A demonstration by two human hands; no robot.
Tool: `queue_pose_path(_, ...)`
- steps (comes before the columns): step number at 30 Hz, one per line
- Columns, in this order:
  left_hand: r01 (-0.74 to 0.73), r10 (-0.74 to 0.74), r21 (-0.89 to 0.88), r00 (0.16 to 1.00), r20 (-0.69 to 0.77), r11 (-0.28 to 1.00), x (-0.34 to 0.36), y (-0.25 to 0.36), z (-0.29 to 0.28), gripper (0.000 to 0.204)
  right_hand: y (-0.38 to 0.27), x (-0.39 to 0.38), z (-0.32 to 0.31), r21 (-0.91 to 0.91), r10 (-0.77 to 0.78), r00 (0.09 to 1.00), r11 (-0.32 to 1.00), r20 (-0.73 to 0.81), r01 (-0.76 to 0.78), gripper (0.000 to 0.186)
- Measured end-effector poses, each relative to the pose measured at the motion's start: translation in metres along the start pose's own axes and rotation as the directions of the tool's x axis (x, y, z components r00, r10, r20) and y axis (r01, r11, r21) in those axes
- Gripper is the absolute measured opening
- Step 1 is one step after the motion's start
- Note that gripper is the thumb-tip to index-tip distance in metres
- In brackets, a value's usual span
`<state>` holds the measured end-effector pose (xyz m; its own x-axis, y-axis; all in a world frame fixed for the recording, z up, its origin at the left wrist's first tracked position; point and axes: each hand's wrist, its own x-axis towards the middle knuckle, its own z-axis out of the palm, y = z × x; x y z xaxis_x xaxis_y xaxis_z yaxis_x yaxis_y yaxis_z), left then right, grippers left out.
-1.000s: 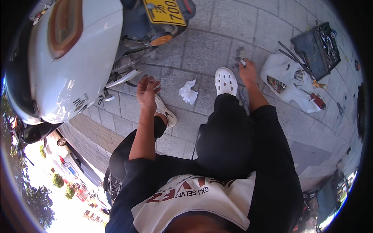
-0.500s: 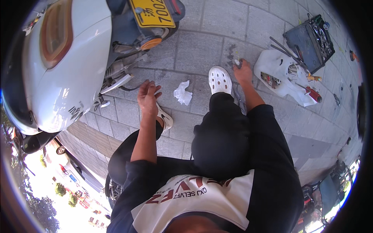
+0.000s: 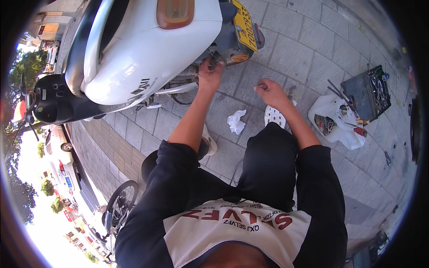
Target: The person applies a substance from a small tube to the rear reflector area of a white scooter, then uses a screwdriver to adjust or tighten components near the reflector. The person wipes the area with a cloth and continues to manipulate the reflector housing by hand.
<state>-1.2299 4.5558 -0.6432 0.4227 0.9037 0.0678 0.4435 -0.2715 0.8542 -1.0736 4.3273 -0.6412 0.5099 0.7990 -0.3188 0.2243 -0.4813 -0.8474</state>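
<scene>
On grey paving: white scooter (image 3: pixel 147 49), rear end with yellow plate (image 3: pixel 245 24), at upper left. Left hand (image 3: pixel 210 73) reaches under its tail, fingers curled on a part there; what it grips cannot be told. Crumpled white tissue (image 3: pixel 236 121) lies on open slabs between the arms. Right hand (image 3: pixel 268 91) hovers loosely curled, seemingly empty. Far right: white scooter panel (image 3: pixel 335 127), dark tool tray (image 3: pixel 368 91).

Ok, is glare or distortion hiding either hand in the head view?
Head view: harsh sunlight blows out the lower-left rim; fisheye bends the paving lines; left hand at the white scooter's underside and right hand over the pavement are both sharp.
</scene>
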Motion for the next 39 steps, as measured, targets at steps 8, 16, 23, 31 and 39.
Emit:
queue_pose_path(8,0.319,-0.283,-0.089,0.916,0.284,0.944,-0.023,0.044,-0.038,0.044,-0.064,0.025,0.012,-0.249,-0.141,0.972,0.950,0.189,0.187,0.063)
queue_pose_path(16,0.758,-0.467,-0.397,0.638,0.612,0.517,-0.037,0.092,-0.092,0.030,-0.180,-0.017,-0.018,-0.060,0.088,0.822,0.996,0.562,-0.065,0.073)
queue_pose_path(23,0.761,-0.469,-0.405,0.638,0.611,0.507,-0.036,0.102,-0.096,0.037,-0.191,-0.040,0.003,0.515,0.130,0.939,0.808,0.318,-0.287,0.041)
queue_pose_path(31,0.618,-0.360,-0.596,0.785,0.504,0.513,-0.029,0.095,-0.110,0.048,-0.190,-0.003,0.047,0.867,0.256,0.928,0.352,0.272,-0.352,0.037)
queue_pose_path(39,0.639,-0.306,-0.656,0.769,0.562,0.401,-0.018,0.091,-0.074,0.021,-0.189,0.008,0.051,0.957,0.161,0.962,0.151,0.222,-0.246,0.034)
